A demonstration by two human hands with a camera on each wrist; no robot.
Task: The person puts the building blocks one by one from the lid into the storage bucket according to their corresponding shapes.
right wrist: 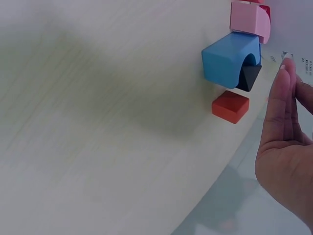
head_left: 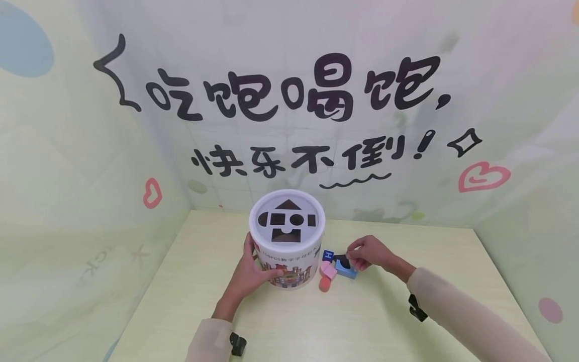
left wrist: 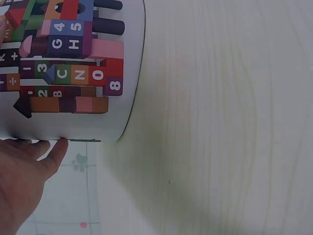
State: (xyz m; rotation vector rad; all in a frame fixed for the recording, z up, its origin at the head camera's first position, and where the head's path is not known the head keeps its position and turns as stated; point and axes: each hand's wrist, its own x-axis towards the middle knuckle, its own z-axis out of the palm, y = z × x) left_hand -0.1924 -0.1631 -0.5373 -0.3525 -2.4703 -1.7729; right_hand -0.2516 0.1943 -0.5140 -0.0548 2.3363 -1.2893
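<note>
White, with printed sides, the bucket (head_left: 295,257) stands upright on the table (head_left: 325,327), its lid (head_left: 309,235) on and cut with shaped holes. At the bucket's left, the left hand (head_left: 249,274) grips it, thumb across the front and fingers against the side. Too hard a push from there would probably slide the bucket into the blocks on its right; too slack a grip might let it shift if the other arm knocks it.

Those blocks sit close together: a letter block (head_left: 328,256) and a pink block (head_left: 328,270) just beside the bucket, an orange block (head_left: 324,284) in front of them, and a blue arch (head_left: 346,272) farther right, a black block (right wrist: 249,77) at its hollow. Past the arch from the bucket lies a red block (right wrist: 230,106).

Right of the bucket, the right hand (head_left: 368,253) is at the arch, fingers straight and together in the wrist view; I cannot tell whether it pinches anything. Crowding is the main risk, I judge: fingertips aimed at the black block could catch the arch and topple it, or nudge its neighbours against the bucket.
</note>
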